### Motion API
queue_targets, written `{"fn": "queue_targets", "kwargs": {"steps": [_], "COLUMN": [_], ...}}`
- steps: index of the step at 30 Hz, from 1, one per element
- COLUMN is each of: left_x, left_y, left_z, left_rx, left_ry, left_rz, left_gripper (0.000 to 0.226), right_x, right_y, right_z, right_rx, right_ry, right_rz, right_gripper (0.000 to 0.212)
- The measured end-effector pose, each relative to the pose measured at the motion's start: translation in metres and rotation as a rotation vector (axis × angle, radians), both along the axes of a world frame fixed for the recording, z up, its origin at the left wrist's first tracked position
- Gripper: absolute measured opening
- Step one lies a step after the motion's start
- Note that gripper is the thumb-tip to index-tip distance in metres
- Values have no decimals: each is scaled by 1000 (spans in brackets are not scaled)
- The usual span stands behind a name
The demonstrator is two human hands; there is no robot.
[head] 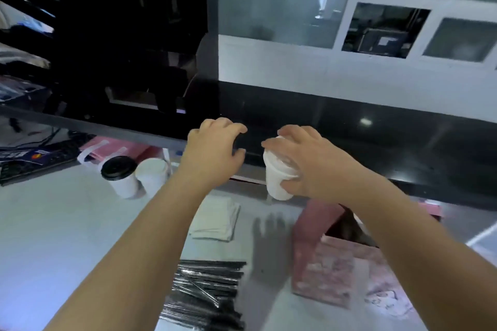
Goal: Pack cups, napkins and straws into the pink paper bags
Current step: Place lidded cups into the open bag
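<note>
My right hand (309, 158) grips a white paper cup (277, 177) from above by its rim, holding it in the air just left of and above an open pink paper bag (322, 263) standing on the white table. My left hand (215, 150) hovers beside it, fingers curled and apart, holding nothing. Folded white napkins (215, 220) lie in the middle of the table. A pile of black wrapped straws (207, 293) lies at the near edge. Two more cups stand at the left: one with a black lid (119, 176), one white (152, 172).
Flat pink bags (107, 148) lie at the back left under a dark shelf edge (107, 129). A black counter ledge (376, 142) runs along the back. A keyboard (35, 161) sits at the far left. A second pink bag corner (430, 209) shows behind my right arm.
</note>
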State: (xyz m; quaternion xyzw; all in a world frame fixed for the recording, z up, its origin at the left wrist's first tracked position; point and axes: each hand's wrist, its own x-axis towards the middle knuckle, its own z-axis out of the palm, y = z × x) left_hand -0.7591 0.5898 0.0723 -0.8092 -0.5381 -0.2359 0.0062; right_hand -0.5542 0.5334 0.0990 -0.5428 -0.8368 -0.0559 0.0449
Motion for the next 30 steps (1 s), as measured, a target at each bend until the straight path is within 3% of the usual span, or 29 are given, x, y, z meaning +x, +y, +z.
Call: {"fn": "queue_targets", "kwargs": {"steps": [5,12,22,28,30], "left_x": [78,137,170,202,213], "left_y": [-17,-41,-52,-65,-66], "left_z": [1,-13,-33,-46,-48], "left_rx": [-17,-87,-96,-488,-525], "left_ry": [5,-12,1,83,120], "left_rz": [-174,-323,-411,-692,-695], "left_gripper": [44,44,37,23,26], "right_x": [75,130,156,175,176], "right_y": [-44,-96,-110,-135,-139], "right_z": [16,21,-7,-28,-37], "right_rx": [15,125,75,29,12], "right_ry": [132,360,252,207,184], "right_rz": [-165,-206,-370,-497,-534], "right_gripper": [77,77,82,82,82]}}
